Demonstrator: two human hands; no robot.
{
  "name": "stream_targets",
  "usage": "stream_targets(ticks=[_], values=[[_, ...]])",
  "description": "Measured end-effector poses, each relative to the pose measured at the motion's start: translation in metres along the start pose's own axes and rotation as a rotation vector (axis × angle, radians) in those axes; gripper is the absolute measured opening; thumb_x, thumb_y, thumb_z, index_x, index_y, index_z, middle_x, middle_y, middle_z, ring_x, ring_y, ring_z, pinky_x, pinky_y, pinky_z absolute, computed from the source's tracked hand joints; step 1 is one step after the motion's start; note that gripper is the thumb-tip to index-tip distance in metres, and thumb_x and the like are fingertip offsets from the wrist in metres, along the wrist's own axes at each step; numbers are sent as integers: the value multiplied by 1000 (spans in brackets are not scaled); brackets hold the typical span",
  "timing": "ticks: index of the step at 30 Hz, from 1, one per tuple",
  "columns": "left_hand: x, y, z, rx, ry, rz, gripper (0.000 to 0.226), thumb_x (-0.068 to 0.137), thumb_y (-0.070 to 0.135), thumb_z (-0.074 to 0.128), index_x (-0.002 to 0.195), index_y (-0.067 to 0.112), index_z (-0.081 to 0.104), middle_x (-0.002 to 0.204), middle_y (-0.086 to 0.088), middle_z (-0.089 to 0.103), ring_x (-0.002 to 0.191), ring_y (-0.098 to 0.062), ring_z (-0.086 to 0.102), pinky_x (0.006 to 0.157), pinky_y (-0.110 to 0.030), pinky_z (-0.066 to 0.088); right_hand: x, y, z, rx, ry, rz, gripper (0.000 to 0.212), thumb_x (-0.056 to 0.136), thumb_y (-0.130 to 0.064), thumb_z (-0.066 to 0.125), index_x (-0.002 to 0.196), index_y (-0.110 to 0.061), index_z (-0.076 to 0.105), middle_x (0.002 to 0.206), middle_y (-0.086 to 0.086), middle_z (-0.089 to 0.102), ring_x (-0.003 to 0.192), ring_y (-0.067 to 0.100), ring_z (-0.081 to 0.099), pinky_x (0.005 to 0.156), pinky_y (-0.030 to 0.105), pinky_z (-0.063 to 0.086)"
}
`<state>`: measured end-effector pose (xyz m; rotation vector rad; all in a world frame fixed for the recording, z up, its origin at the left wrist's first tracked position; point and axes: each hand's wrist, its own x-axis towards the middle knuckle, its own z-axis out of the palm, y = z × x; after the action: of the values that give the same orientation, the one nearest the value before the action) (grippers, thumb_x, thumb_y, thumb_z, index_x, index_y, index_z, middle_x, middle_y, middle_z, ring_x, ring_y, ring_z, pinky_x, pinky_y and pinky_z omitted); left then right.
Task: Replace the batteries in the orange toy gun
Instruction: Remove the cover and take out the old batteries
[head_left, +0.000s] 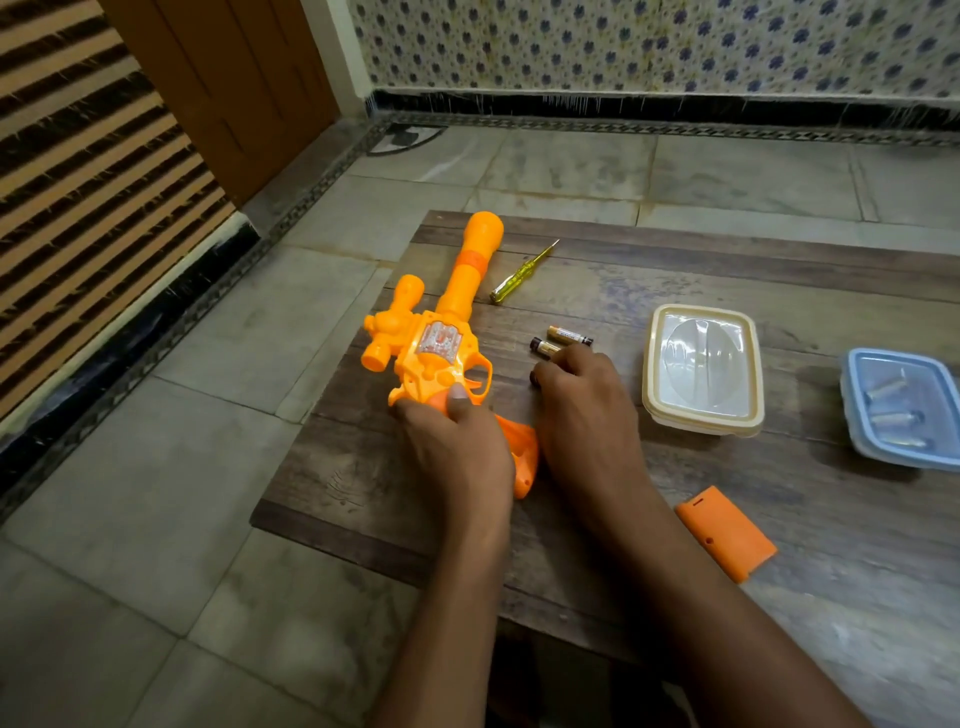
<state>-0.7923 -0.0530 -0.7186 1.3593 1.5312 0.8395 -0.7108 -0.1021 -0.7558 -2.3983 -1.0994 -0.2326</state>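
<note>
The orange toy gun (441, 332) lies on the wooden table (675, 270), barrel pointing away from me. My left hand (457, 447) grips its handle, thumb near the trigger guard. My right hand (582, 395) reaches over the gold-and-black batteries beside the gun: one battery (569, 335) lies free, a second battery (543, 347) lies partly under my fingertips, and the dark end of a third battery (534, 378) shows under my fingers. Whether my fingers pinch one is hidden. The orange battery cover (727, 532) lies loose near the front right.
A yellow-handled screwdriver (519, 275) lies beyond the batteries. A cream-lidded box (702, 366) stands right of my right hand. A blue-lidded box (904, 408) with several batteries inside sits at the far right. Tiled floor lies left of the table's edge.
</note>
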Motion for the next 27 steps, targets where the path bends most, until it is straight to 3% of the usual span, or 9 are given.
stream_targets(ticks=[2, 3, 6, 12, 20, 27], values=[[0, -3, 0, 52, 11, 12, 41, 104, 27, 54, 138, 6, 51, 137, -16, 59, 125, -38, 57, 99, -42, 45, 2, 3, 2, 16, 13, 93, 22, 95, -15, 63, 114, -5, 69, 118, 11, 61, 104, 26, 57, 71, 30, 40], [1, -6, 1, 67, 20, 8, 40, 103, 29, 55, 136, 7, 53, 134, -15, 61, 123, -38, 59, 99, -44, 48, 3, 2, 0, 23, 13, 104, 22, 94, -15, 63, 113, -6, 69, 117, 12, 61, 103, 27, 58, 70, 31, 39], [6, -11, 2, 88, 28, -38, 42, 97, 35, 61, 127, 7, 55, 128, -16, 59, 116, -40, 61, 99, -54, 50, 3, 2, -5, -75, 34, -26, 12, 77, -5, 78, 89, -3, 75, 104, 22, 68, 89, 43, 64, 63, 40, 51], [5, -17, 2, 146, 56, -116, 59, 88, 44, 72, 124, 3, 50, 133, -17, 36, 119, -45, 52, 101, -56, 49, 6, 4, -6, -114, 58, -46, 11, 76, -8, 77, 86, -3, 76, 99, 19, 72, 88, 42, 64, 59, 37, 48], [4, -19, 4, 57, 168, -131, 68, 79, 31, 85, 128, 4, 46, 141, -22, 39, 134, -38, 38, 111, -51, 40, 8, 2, 2, -157, 20, -34, 16, 80, -6, 78, 94, 1, 73, 109, 19, 69, 99, 40, 64, 57, 35, 53], [-5, -14, 4, -108, 230, -35, 63, 78, 17, 86, 126, 15, 44, 139, -14, 41, 128, -30, 45, 105, -50, 46, 3, -4, -7, -129, 17, -59, 19, 79, 1, 73, 98, 3, 72, 107, 20, 67, 99, 41, 62, 58, 41, 58]])
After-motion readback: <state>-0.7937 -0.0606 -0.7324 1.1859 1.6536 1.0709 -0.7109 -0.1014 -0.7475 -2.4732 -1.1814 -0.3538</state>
